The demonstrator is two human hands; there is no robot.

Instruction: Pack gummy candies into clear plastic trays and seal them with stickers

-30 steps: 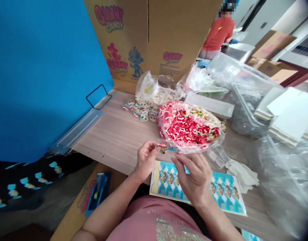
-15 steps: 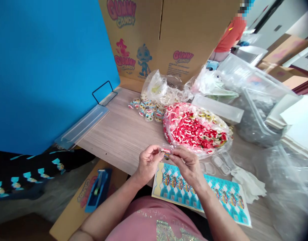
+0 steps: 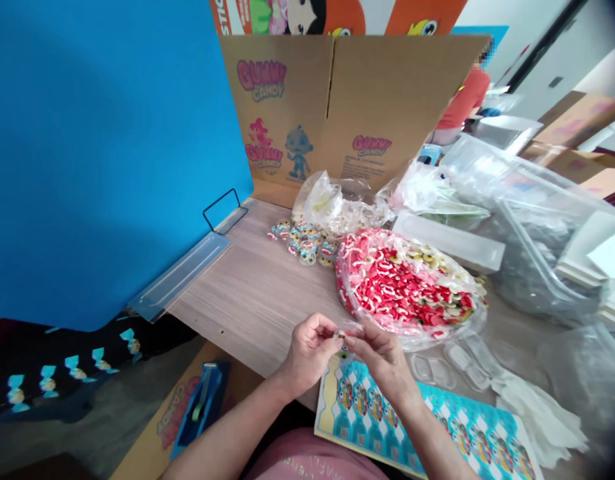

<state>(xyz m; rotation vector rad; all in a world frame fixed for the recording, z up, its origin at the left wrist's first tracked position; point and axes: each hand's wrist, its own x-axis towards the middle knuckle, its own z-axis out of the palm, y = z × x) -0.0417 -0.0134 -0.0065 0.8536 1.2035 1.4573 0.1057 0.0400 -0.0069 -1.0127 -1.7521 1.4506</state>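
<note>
Both hands meet just in front of the big clear bag of red and white gummies (image 3: 407, 287), which sits on the wooden bench (image 3: 257, 293). The left hand (image 3: 311, 350) is curled closed, thumb and fingertips pinching a small wrapped candy piece (image 3: 341, 335); the right hand (image 3: 380, 353) pinches the same piece from the other side, so the piece is held between the two, above the near edge of the bench and close to the bag's near rim. Directly under the hands, nearer the person than the bag, lies a printed blue sticker sheet (image 3: 437, 427) with rows of little cartoon figures. Beyond the bag, a scatter of small finished candies (image 3: 302, 239) rests on the bench, and behind those a crumpled clear bag (image 3: 337, 203) leans against a brown Gummy Candy carton (image 3: 337, 100). To the bag's left stands a tall blue panel (image 3: 112, 147). To its right lie a few empty clear blister shells (image 3: 452, 360) and a heap of plastic bags (image 3: 527, 227). Down below the bench edge, a blue tape dispenser (image 3: 200, 403) sits on a flattened carton. Far behind the carton, another person in an orange top (image 3: 465, 100) is partly visible.
</note>
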